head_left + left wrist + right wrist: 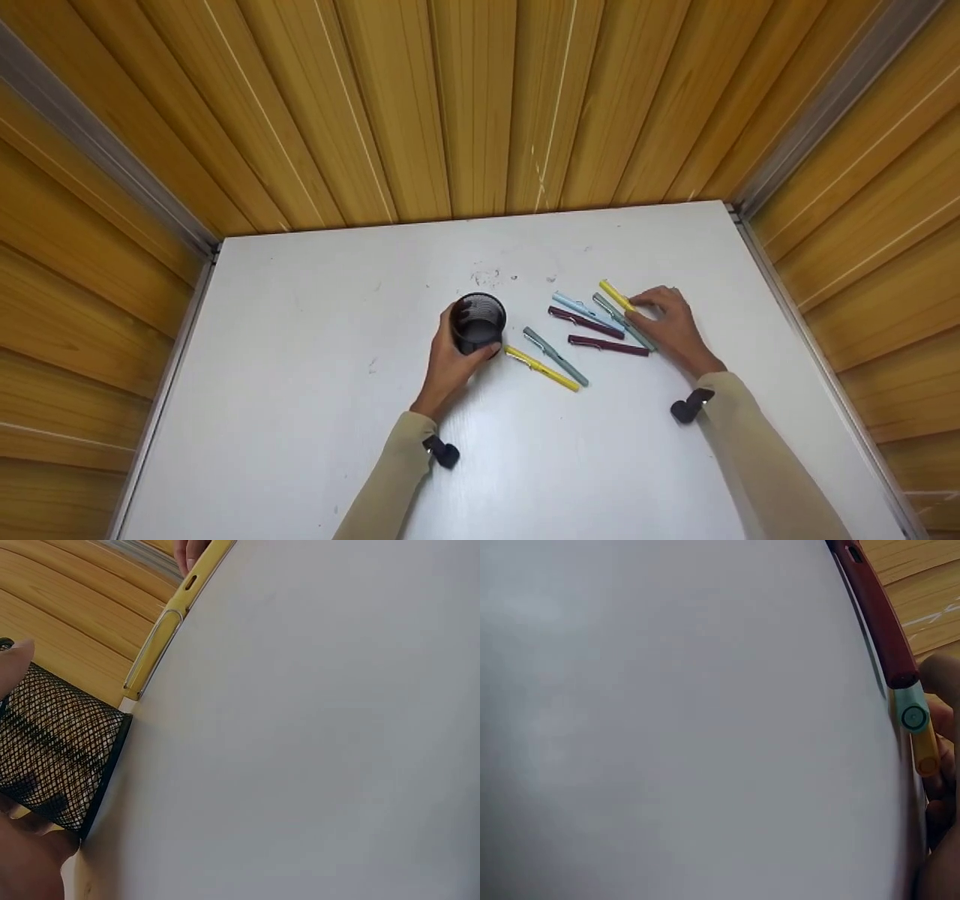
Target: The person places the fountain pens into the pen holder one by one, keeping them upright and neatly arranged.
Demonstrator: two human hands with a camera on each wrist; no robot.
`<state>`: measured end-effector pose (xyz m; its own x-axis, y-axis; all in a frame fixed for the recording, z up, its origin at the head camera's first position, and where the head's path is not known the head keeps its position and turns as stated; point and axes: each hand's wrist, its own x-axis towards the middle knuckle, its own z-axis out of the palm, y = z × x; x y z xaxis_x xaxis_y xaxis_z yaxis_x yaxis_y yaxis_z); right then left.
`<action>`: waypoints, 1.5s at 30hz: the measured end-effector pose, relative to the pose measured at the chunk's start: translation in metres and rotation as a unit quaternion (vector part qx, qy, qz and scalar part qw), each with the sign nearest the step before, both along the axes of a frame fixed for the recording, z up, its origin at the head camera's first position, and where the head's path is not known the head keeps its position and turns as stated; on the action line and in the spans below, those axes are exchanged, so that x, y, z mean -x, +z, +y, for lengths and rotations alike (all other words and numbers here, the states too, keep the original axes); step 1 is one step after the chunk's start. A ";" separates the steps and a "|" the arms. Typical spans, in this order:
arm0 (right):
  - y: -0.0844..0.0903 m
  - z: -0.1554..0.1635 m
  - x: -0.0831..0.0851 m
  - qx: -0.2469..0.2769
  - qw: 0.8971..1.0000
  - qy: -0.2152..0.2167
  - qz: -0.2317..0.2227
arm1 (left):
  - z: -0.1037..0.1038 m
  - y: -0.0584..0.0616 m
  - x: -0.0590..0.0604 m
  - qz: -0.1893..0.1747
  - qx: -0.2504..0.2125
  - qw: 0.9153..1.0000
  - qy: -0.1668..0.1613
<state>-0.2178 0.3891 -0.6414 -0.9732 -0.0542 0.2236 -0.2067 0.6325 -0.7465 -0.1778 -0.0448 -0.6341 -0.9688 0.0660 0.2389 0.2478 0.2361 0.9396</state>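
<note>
Black wire-mesh pen cup [478, 322]: upright on white table [300, 390], left hand [450, 367] curled around it. Yellow plastic pen [616, 295]: among scattered pens, pinched by right hand [671, 326]. Risk, as judged: neighbouring grey-green pen [622, 321], touching, may roll if dragged.

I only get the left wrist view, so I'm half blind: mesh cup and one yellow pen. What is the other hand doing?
Observer: The right hand rests on a yellow pen at the far end of the pile.
Operator: How many pens lie out?
Observer: Seven on the white table: two yellow, two maroon, three blue or grey-green.
Operator: Anything in the cup?
Observer: The black mesh cup, gripped by the left hand, looks empty from above.
</note>
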 end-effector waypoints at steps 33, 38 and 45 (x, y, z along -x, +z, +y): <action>-0.001 -0.014 0.005 -0.035 0.998 -0.051 -0.005 | -0.006 -0.001 0.001 -0.019 0.034 0.999 0.021; 0.002 -0.017 0.005 -0.046 0.997 -0.055 -0.016 | -0.007 0.000 0.001 -0.017 0.031 0.999 0.021; 0.004 -0.019 0.004 -0.049 0.997 -0.057 -0.021 | -0.006 0.000 0.000 -0.022 0.026 0.999 0.023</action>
